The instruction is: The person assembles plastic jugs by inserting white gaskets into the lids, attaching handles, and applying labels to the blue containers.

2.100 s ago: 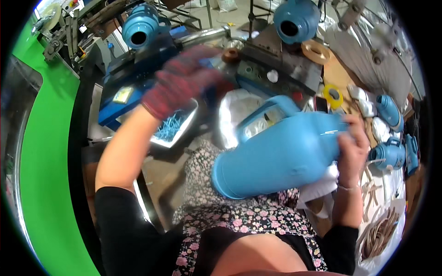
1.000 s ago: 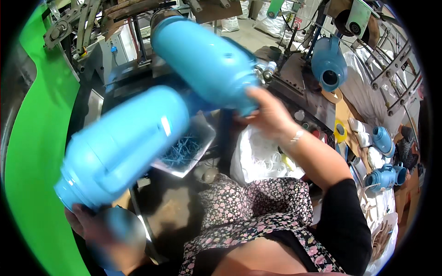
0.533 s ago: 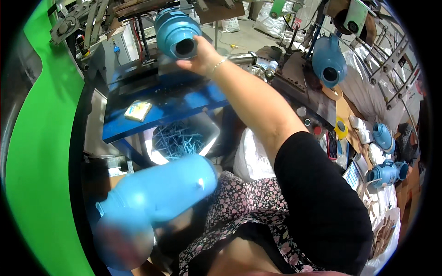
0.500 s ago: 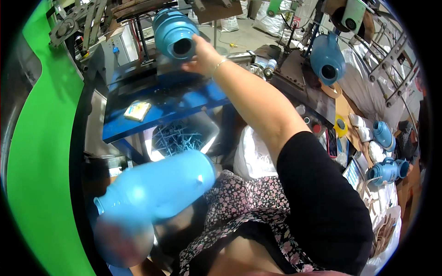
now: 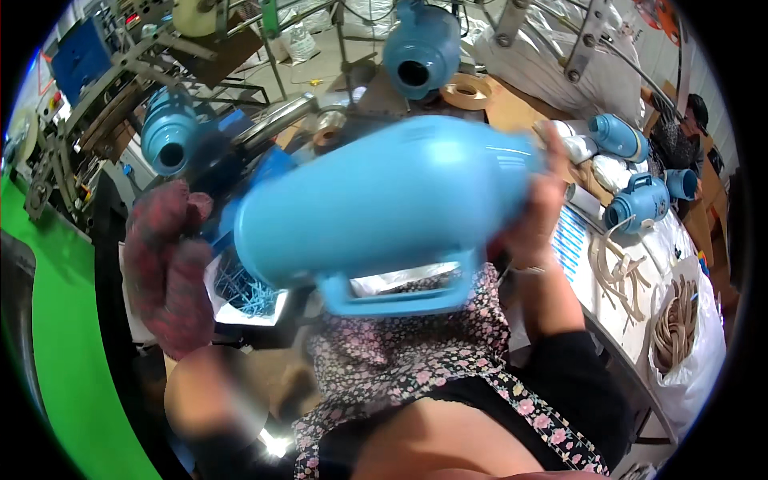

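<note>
A large light-blue plastic jug shell (image 5: 376, 208) with a side handle lies tilted across the middle of the view, blurred by motion. My right hand (image 5: 538, 216) is closed round its narrower neck end, at the right. The handle points down toward my floral apron. My left hand (image 5: 172, 268), in a dark red and grey glove, is left of the jug's wide end and apart from it. Its fingers look loosely spread and hold nothing. Farther off, a second blue jug shell (image 5: 170, 132) hangs at the machine on the left, its mouth toward me.
A third blue shell (image 5: 420, 60) hangs at the back middle, above a tape roll (image 5: 466, 92). Blue plastic scraps (image 5: 244, 290) fill a white bin. On the right table are several shells (image 5: 618, 138) and beige strips (image 5: 616, 264). Another person (image 5: 680, 132) is at far right.
The held jug has moved from the lower left up to the middle, out of my left hand and into my right. My right hand has come away from the jug at the machine. The view has turned right.
</note>
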The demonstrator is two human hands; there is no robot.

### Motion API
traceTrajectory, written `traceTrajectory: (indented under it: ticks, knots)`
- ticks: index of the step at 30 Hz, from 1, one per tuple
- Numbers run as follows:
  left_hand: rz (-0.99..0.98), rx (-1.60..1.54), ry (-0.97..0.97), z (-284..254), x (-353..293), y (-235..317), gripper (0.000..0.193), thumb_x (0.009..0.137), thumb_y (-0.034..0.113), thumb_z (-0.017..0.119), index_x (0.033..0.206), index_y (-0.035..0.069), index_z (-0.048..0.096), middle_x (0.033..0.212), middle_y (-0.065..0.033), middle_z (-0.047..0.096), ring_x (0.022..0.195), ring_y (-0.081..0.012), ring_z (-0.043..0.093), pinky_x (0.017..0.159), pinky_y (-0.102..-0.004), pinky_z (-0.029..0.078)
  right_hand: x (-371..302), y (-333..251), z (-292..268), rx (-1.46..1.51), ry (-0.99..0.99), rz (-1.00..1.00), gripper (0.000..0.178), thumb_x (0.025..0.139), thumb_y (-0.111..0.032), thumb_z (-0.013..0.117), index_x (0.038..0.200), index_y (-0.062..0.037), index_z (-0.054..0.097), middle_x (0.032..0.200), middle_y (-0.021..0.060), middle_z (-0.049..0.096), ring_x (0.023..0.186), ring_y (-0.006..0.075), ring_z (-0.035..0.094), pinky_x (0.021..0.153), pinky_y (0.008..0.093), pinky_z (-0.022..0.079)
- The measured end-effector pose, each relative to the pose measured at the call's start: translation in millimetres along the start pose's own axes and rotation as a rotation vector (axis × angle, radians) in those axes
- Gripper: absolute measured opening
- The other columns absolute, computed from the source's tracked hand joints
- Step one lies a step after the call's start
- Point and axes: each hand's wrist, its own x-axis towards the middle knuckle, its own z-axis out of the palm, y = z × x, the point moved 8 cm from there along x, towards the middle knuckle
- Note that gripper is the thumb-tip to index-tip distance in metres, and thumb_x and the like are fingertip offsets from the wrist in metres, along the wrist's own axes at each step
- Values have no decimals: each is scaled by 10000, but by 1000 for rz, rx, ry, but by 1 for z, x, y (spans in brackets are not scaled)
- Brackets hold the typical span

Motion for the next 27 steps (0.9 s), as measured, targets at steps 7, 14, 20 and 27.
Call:
traceTrajectory:
  ticks: [7, 14, 20, 27]
  knots:
    - [-459, 85, -378, 194, 63, -123, 274, 897, 202, 621, 1112, 33, 638, 1025, -106, 648, 845, -149, 640, 759, -257, 485, -222, 2, -245, 208, 313, 874, 738, 698, -297, 757, 1317, -37, 451, 1156, 120, 602, 998, 256, 626, 790, 365, 557]
    - [-578, 441, -420, 309, 94, -227, 509, 838, 480, 585, 1143, 75, 634, 1110, -217, 640, 948, -388, 629, 855, -405, 490, -212, -24, -239, 165, 326, 617, 826, 706, -339, 773, 1390, -112, 368, 1261, 116, 543, 1098, 316, 576, 832, 470, 536]
    - [-456, 391, -277, 139, -8, -103, 257, 867, 226, 638, 1025, 29, 684, 862, -92, 695, 791, -205, 639, 730, -336, 471, -181, -57, -266, -23, 403, 541, 891, 703, -343, 750, 1440, -131, 298, 1263, 97, 521, 1051, 271, 575, 799, 402, 516]
    - [-907, 242, -291, -44, -102, -18, 325, 763, 15, 567, 1079, -5, 637, 1023, -96, 649, 937, -187, 608, 831, -327, 474, -66, 67, -112, 60, 160, 511, 610, 827, -345, 671, 1331, -116, 415, 1210, 71, 546, 1099, 222, 544, 936, 433, 471]
